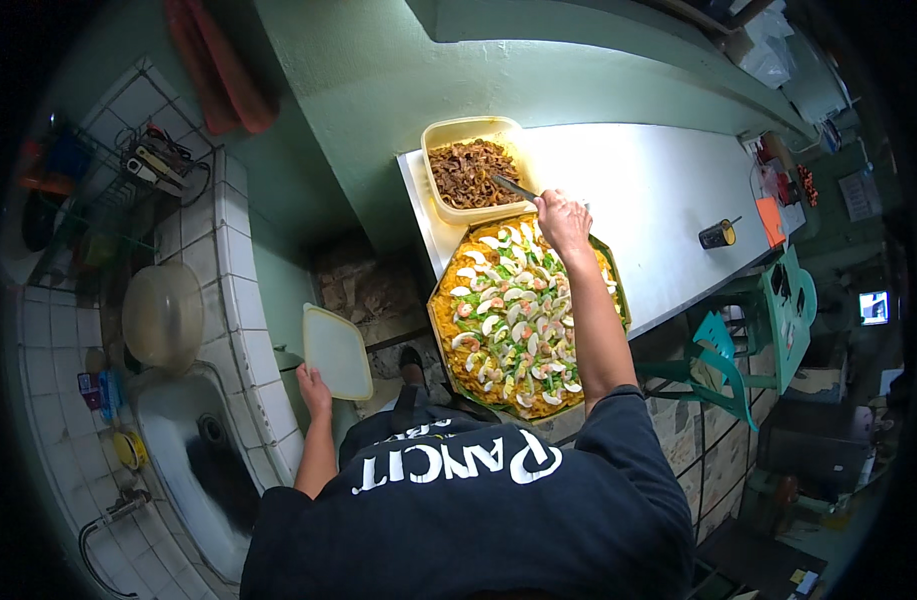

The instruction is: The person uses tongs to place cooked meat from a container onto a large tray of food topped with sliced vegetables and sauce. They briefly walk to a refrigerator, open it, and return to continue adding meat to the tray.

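My right hand [565, 218] is closed round a long grey metal utensil [516, 187]; whether it is a knife or tongs I cannot tell. Its far end dips into dark brown cooked strips [473, 170], perhaps meat, in a pale yellow rectangular tub [438, 205]. Just nearer, partly under my right forearm, lies a big octagonal tray [439, 325] of orange-yellow noodles, topped with egg slices, shrimp and chopped greens. Low at the left, my left hand [316, 388] grips the edge of a pale, rounded-corner plastic lid [336, 352], held tilted beside the table.
The tub and tray stand on a white table [618, 190] against a green wall. A dark cup [716, 235] sits farther right. Green plastic chairs [743, 350] stand beside the table. To my left are a tiled counter [240, 300], a sink [193, 400] and a dish rack [83, 200].
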`<state>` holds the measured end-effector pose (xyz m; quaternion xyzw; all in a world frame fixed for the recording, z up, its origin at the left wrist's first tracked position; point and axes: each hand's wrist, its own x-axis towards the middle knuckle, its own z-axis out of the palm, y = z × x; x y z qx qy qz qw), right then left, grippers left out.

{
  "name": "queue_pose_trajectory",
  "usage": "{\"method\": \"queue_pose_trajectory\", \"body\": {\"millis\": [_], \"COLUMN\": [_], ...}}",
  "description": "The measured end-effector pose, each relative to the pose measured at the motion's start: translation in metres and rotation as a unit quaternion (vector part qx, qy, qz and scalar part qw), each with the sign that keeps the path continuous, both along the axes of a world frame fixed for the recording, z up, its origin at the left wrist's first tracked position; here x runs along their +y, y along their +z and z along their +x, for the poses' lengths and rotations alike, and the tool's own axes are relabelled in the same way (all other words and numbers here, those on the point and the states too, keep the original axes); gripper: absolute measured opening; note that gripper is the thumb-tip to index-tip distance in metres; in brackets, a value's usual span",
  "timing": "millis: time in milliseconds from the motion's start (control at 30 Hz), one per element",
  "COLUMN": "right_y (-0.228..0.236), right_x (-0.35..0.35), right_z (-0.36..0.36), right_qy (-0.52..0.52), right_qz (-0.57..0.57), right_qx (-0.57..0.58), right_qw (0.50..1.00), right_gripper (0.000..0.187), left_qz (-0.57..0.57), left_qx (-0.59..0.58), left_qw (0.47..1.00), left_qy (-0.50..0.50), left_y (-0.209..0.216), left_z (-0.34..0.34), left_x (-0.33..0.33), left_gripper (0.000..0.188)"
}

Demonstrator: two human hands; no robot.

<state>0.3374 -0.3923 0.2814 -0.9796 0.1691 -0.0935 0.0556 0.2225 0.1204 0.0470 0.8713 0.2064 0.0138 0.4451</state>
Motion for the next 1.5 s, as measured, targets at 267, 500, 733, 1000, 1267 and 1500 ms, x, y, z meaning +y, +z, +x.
{"method": "queue_pose_trajectory", "body": {"millis": [267, 500, 733, 1000, 1267, 1500], "right_y": [-0.024, -0.005, 0.001, -0.031, -0.030, -0.003], "right_x": [-0.011, -0.013, -0.037, -0.014, -0.010, -0.062], "right_z": [0.019, 0.029, -0.054, -0.167, -0.162, -0.064], "right_qy": [-0.011, -0.036, 0.029, 0.092, 0.118, -0.023], "right_qz": [0.039, 0.072, 0.149, 0.284, 0.188, 0.096], "right_qx": [0.016, 0.035, -0.149, 0.012, 0.011, -0.107], "right_qw": [0.999, 0.996, 0.977, 0.954, 0.975, 0.989], "right_gripper": [0.033, 0.034, 0.030, 0.021, 0.019, 0.030], "left_qz": [0.004, -0.008, 0.008, 0.025, 0.002, -0.043], "left_qx": [-0.022, -0.035, 0.008, -0.036, -0.031, -0.034], "left_qw": [1.000, 0.998, 0.998, 0.999, 0.999, 0.996], "left_qy": [0.016, 0.059, 0.069, 0.013, 0.010, 0.070], "left_y": [0.006, 0.006, 0.007, 0.004, 0.006, -0.021], "left_z": [-0.025, -0.048, -0.051, -0.039, -0.030, -0.030], "left_x": [0.000, 0.000, 0.004, 0.002, -0.008, 0.011], "left_gripper": [0.024, 0.024, 0.023, 0.024, 0.025, 0.029]}}
